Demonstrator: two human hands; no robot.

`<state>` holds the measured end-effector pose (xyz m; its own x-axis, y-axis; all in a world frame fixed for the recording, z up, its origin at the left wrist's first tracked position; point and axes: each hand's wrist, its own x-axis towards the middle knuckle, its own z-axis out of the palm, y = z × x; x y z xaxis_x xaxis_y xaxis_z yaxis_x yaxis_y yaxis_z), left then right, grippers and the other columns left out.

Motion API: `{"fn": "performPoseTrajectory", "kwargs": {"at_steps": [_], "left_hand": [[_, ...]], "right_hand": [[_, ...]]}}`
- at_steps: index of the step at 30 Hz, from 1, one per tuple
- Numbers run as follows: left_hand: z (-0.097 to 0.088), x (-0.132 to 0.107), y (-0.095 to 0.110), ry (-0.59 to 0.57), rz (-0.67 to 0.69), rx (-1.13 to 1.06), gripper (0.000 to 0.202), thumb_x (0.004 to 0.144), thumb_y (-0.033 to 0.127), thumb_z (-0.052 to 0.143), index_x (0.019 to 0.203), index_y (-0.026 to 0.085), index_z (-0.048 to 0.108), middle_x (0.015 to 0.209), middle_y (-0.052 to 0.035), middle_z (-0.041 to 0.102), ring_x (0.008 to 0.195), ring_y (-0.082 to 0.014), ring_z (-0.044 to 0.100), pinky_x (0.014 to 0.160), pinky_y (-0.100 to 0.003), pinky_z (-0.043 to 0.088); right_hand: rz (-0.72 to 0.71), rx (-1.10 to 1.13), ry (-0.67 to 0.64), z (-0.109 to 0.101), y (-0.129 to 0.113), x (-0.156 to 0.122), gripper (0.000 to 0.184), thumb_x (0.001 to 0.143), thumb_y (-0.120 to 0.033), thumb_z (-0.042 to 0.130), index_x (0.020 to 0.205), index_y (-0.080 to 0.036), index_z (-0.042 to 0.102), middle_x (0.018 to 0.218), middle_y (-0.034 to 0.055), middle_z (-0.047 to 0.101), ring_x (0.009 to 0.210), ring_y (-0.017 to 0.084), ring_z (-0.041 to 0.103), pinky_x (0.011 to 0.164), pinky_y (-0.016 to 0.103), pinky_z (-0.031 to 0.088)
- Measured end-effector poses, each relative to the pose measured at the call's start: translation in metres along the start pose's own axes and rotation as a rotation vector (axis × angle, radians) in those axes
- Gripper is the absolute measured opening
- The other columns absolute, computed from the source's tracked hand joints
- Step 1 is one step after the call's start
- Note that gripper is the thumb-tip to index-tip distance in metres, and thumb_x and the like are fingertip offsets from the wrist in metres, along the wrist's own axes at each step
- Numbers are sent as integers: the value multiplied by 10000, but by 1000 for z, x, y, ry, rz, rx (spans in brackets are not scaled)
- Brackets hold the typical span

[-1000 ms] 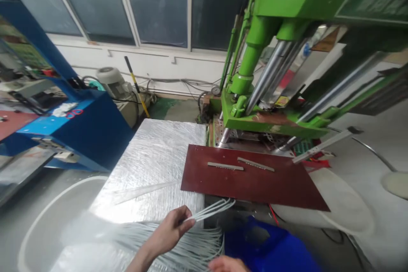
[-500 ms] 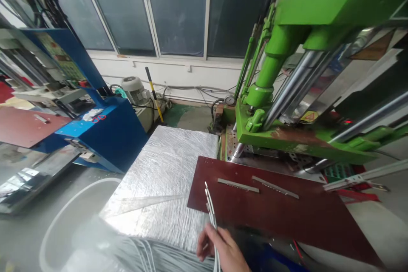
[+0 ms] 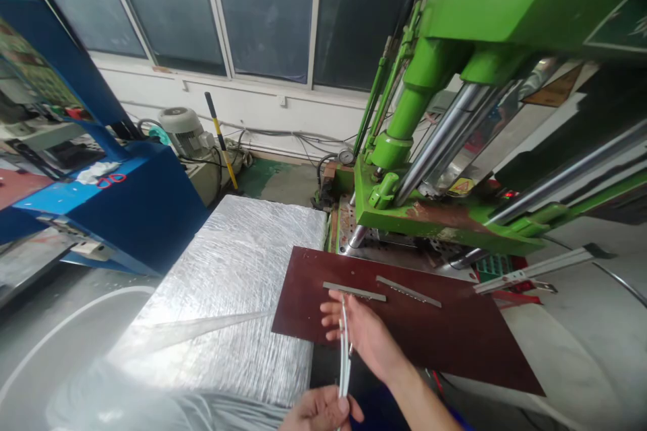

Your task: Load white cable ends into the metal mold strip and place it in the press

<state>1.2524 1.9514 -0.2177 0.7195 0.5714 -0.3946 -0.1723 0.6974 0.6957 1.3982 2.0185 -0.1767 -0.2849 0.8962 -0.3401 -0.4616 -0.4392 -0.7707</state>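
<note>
My left hand [image 3: 316, 409], at the bottom edge, is closed around a small bundle of thin white cables [image 3: 345, 357] that stand nearly upright out of it. My right hand [image 3: 366, 333] is just above, its fingers apart and pointing left, behind the upper ends of the cables. The cable tips overlap its palm; whether they touch it I cannot tell. Beyond the fingers, two slim metal strips [image 3: 358, 292] with small pieces along their edges lie on a dark red board [image 3: 455, 340].
A foil-wrapped block [image 3: 242, 262] stands left of the board. More grey cables [image 3: 227, 411] lie at the bottom left, near a large white tub [image 3: 55, 343]. A green press [image 3: 399, 148] rises behind the board, and a blue machine [image 3: 136, 209] stands at the left.
The cables, earlier in my right hand, are now in my left hand, which has come into view. My right hand has moved up and spread its fingers. The view has turned right.
</note>
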Motion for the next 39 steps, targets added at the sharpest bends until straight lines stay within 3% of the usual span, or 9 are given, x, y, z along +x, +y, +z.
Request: {"fn": "performPoseTrajectory", "kwargs": {"at_steps": [6,12,15,22,25,28,31,34,39], "left_hand": [[13,1,12,50,7,-258,314,819,387,531,857,90,627,519,-50,598,383,-79,466,393,-187,257],[18,9,24,158,166,-447,215,849,314,461,737,142,526,530,-34,583,298,-85,438,280,-178,277],[15,10,27,162,202,-431,182,839,263,495,733,120,534,534,-34,574,332,-78,454,306,-172,303],[19,6,31,150,252,-382,146,859,253,474,869,114,518,695,-101,659,498,-151,625,458,-214,461],[18,6,29,86,240,-391,173,856,290,476,895,127,519,678,-90,656,425,-147,598,358,-196,426],[14,8,23,66,213,-418,204,856,296,473,887,112,553,561,-48,608,329,-109,517,298,-171,365],[13,11,16,106,189,-430,217,831,298,509,824,93,581,487,-39,572,302,-105,486,286,-170,336],[13,15,10,162,210,-447,198,819,301,522,800,110,572,518,-61,611,352,-130,531,333,-195,385],[14,19,9,249,247,-490,216,847,291,480,742,115,549,565,-59,621,428,-141,578,442,-233,435]], "right_hand": [[-56,-403,-142,-3,-24,13,395,893,-439,458,1097,-130,594,982,135,658,871,235,621,772,400,476],[-349,-625,145,3,-14,1,302,911,-389,435,1140,-215,528,1139,102,594,1018,233,568,851,392,476],[-438,-781,185,6,-15,-2,299,894,-369,474,1155,-232,527,1182,89,576,1059,238,544,920,402,439],[-309,-983,2,10,-13,-3,382,830,-380,570,1191,-259,535,1182,75,566,1029,239,548,827,371,488],[-265,-910,-63,10,-14,1,465,796,-374,620,1231,-259,506,1211,79,551,1024,235,552,838,375,483],[-155,-776,-165,11,-17,5,383,824,-393,585,1163,-217,563,1120,86,614,959,221,597,824,362,486],[-117,-693,-186,12,-23,7,380,875,-433,490,1160,-194,574,1113,95,631,986,223,600,836,356,475],[37,-808,-352,13,-27,6,425,884,-464,450,1200,-201,561,996,86,687,837,219,645,749,348,495],[-123,-1112,-270,11,-28,4,312,872,-388,486,1074,-224,658,998,56,690,852,227,630,747,309,470]]}}
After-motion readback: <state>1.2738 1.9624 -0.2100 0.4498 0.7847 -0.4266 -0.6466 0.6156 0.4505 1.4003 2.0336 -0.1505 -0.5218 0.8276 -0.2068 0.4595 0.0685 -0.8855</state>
